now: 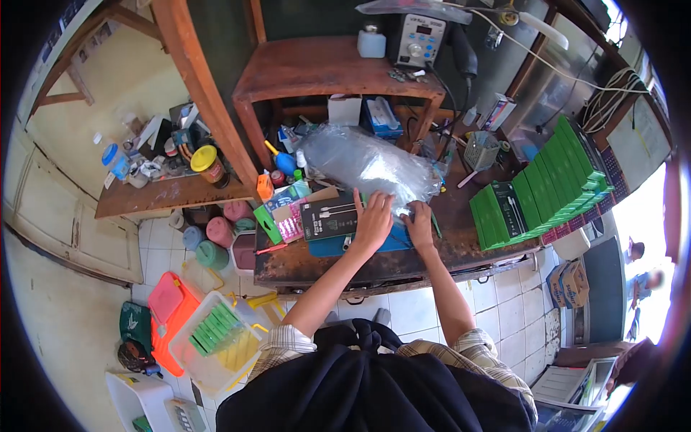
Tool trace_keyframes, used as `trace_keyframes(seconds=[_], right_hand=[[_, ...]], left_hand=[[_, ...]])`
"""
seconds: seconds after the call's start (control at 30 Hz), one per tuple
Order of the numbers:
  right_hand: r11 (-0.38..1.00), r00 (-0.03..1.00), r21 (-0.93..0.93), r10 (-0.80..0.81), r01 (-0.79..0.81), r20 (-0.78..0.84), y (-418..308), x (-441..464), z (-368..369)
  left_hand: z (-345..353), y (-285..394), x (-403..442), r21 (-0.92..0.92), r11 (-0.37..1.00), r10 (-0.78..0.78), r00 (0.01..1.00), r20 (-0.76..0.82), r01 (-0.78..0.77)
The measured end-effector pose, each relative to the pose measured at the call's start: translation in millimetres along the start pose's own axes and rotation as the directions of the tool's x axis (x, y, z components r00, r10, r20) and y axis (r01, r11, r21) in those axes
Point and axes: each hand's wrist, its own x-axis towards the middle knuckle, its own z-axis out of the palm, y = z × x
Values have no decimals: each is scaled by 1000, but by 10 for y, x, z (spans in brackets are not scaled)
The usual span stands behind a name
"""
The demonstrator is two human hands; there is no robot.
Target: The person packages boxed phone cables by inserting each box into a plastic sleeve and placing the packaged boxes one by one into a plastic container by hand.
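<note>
A large clear plastic bag lies bunched and shiny across the middle of the dark wooden workbench. My left hand rests at its front edge with the fingers spread, just right of a black box with a cable picture. Close to the right of it, my right hand has its fingers curled at the bag's lower edge; what they hold, if anything, is too small to tell. Under and between the hands shows a blue mat.
Stacked green boxes stand at the right. A wooden shelf carries a soldering station. Behind the bag are a white box and a basket. A blue blower stands left.
</note>
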Motion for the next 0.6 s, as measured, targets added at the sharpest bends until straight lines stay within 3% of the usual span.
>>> trace_keyframes(seconds=[0.07,0.2,0.47,0.53,0.6], right_hand=[[997,995,-25,79,-77,66,33,12,-44],[1000,1000,21,-17,17,16,94,71,-130],[992,997,113,-49,55,-57,198,151,-433],[953,992,278,124,-121,6,181,171,-523],[949,994,296,109,-106,5,209,214,-584]], left_hand=[[237,-5,-10,98,993,41,983,176,-59],[418,20,-41,115,991,28,958,285,-63],[412,267,128,-17,995,95,969,227,-93],[388,365,158,-72,994,93,979,184,-81],[388,415,177,-88,992,108,981,163,-94]])
